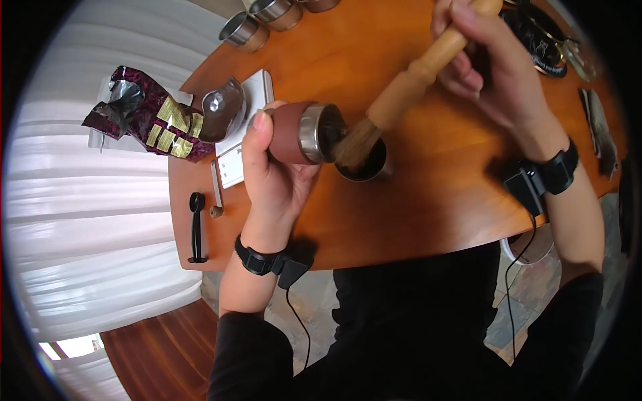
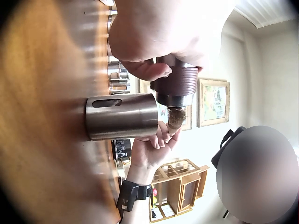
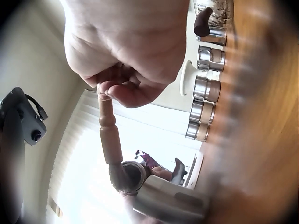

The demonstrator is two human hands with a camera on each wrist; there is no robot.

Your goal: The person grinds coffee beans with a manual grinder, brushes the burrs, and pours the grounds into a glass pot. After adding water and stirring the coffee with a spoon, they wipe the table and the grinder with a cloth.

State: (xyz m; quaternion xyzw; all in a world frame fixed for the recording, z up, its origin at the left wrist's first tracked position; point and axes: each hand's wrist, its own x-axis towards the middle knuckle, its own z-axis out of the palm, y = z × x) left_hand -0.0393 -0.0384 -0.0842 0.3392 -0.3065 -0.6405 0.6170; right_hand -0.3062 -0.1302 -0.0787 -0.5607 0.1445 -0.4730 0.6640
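Observation:
My left hand [image 1: 267, 167] grips a brown cylinder with a steel rim [image 1: 304, 132], tilted on its side with the open end toward the right; the same brown cylinder [image 2: 176, 86] shows in the left wrist view. My right hand [image 1: 491, 57] holds a wooden-handled brush [image 1: 408, 83], whose bristles [image 1: 353, 144] touch the cylinder's mouth. Directly below stands a steel cup [image 1: 364, 167] on the round wooden table [image 1: 435, 187]. In the right wrist view the brush handle [image 3: 110, 135] runs down from my fingers to the cylinder's opening [image 3: 133, 175].
A torn maroon foil bag [image 1: 157, 113] lies at the table's left edge beside a white scale [image 1: 244, 130], a black scoop [image 1: 196, 227] and a thin tool [image 1: 217, 187]. Several steel canisters [image 1: 264, 20] stand at the far edge. Dark items [image 1: 542, 37] sit at far right.

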